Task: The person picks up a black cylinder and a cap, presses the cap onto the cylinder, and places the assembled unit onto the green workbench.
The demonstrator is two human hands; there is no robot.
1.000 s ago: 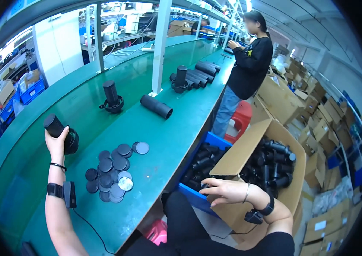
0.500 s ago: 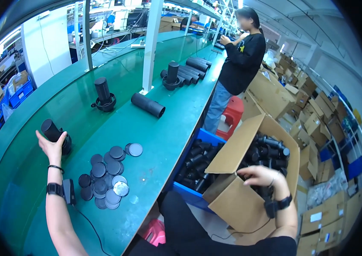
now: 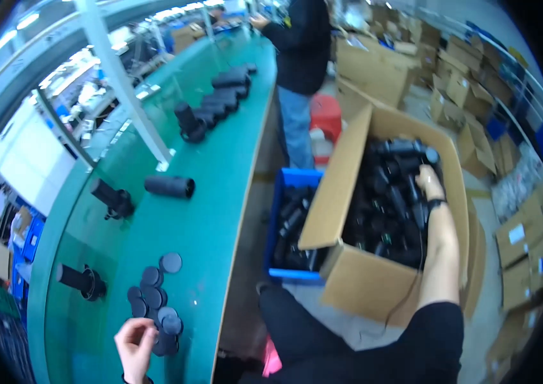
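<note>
My left hand (image 3: pixel 136 345) is at the near edge of a loose pile of flat round black caps (image 3: pixel 152 296) on the green bench. Its fingers are curled and pinched; whatever they may hold is too small to make out. Reaching into the open cardboard box (image 3: pixel 371 275), my right hand (image 3: pixel 429 184) is down among many black cylindrical parts (image 3: pixel 383 205). Its fingertips are blurred and partly hidden there. Left of the caps, a black tube in a ring-shaped base (image 3: pixel 82 281) stands on the bench.
Another tube with a base (image 3: pixel 111 200), a lying black tube (image 3: pixel 169 186) and a row of tubes (image 3: pixel 220 101) are farther along the bench (image 3: pixel 217 211). A blue crate (image 3: pixel 294 275) of black parts sits beside the box. A person (image 3: pixel 300 51) stands beyond, near a red stool (image 3: pixel 326 121).
My left hand has left the black tube with the base and come to the caps. My right hand has gone from the box flap deep into the box. The view has swung right.
</note>
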